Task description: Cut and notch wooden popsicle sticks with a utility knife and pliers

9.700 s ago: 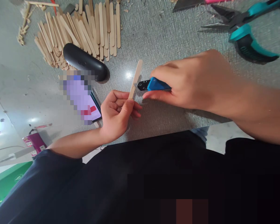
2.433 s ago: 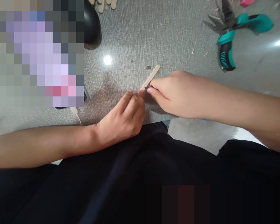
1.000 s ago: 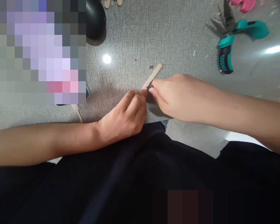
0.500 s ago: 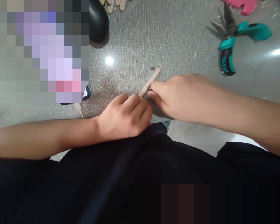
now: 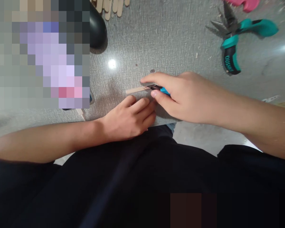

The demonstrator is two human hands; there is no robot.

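The person wears a black shirt (image 5: 137,177) with a dull bluish streak, which crosses the front diagonally. The sleeves (image 5: 16,177) are short, and the forearms (image 5: 59,137) are bare, as are the left hand (image 5: 130,118) and the right hand (image 5: 154,87). A small piece of faded blue cloth (image 5: 171,127) shows beside the shirt.

From my feed: grey textured tabletop (image 5: 175,38) across the upper half. Upper right, I've got teal-and-black pliers (image 5: 231,35), jaws spread toward the top edge, one handle pointing down with teal lettering, the other off to the right. Pink item (image 5: 248,4) just above them, cut by the frame. Upper left is mostly pixelated; I make out a lilac-screened phone (image 5: 53,60) with a white plug (image 5: 80,111) at its lower end. Black rounded case (image 5: 98,30) beside the blur. Pale floor (image 5: 197,134) below the table, right of centre.
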